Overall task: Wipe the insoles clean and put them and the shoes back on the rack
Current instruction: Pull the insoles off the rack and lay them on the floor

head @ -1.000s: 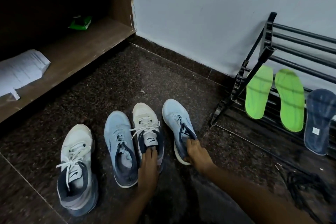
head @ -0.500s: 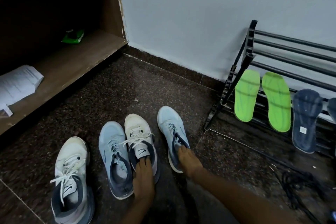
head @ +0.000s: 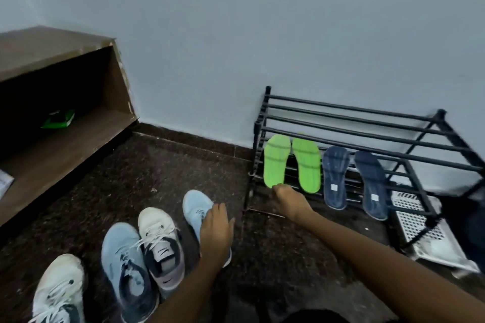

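Note:
Four sneakers stand on the dark floor: a white shoe point(head: 59, 291), a light blue shoe point(head: 126, 265), a second white shoe point(head: 160, 238) and a second blue shoe point(head: 195, 207). My left hand point(head: 216, 231) hovers over or rests on that right blue shoe, fingers relaxed. Two green insoles point(head: 277, 160) point(head: 307, 165) and two navy insoles point(head: 335, 176) point(head: 371, 183) lean on the black rack point(head: 367, 123). My right hand point(head: 286, 199) has its fingers curled at the heel of the left green insole.
A white perforated tray point(head: 420, 223) lies on the floor under the rack's right end. A low wooden shelf point(head: 65, 149) at the left holds a green packet point(head: 59, 119). The rack stands against a pale wall.
My right hand left the right blue shoe and reached to the left green insole. My left hand moved from the white shoe's opening to the right blue shoe. The view tilted up.

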`<state>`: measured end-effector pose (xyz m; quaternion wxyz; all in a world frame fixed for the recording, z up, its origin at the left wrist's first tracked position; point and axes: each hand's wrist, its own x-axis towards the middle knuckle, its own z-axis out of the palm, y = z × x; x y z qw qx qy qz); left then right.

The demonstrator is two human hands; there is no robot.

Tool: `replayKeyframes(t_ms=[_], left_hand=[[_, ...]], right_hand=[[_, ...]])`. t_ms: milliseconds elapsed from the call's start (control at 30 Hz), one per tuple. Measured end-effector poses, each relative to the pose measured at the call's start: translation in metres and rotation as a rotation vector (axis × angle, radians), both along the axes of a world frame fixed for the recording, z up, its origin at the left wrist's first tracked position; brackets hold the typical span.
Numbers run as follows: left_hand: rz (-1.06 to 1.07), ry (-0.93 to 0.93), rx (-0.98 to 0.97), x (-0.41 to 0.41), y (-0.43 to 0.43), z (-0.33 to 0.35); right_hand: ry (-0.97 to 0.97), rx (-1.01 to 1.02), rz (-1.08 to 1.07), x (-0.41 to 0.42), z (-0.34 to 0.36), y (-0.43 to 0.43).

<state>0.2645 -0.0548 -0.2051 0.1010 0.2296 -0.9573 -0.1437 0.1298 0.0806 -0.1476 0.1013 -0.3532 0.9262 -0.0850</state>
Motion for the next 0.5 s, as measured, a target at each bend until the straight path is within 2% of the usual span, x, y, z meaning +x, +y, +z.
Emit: replayKeyframes(t_ms=[67, 233, 500], left_hand=[[0.009, -0.020, 0.041, -0.015, 0.020, 0.022], [-0.037, 0.075, 0.161, -0.050, 0.058, 0.049], [-0.016, 0.053, 0.350, -0.107, 0.078, 0.042]], right_hand=[[0.016, -0.045, -0.064, -0.005, 0.014, 0.029], [0.004, -0.134, -0.252, -0.016, 0.030, 0.091], [-0.109, -0.411, -0.604, -0.051, 0.002, 0.124]])
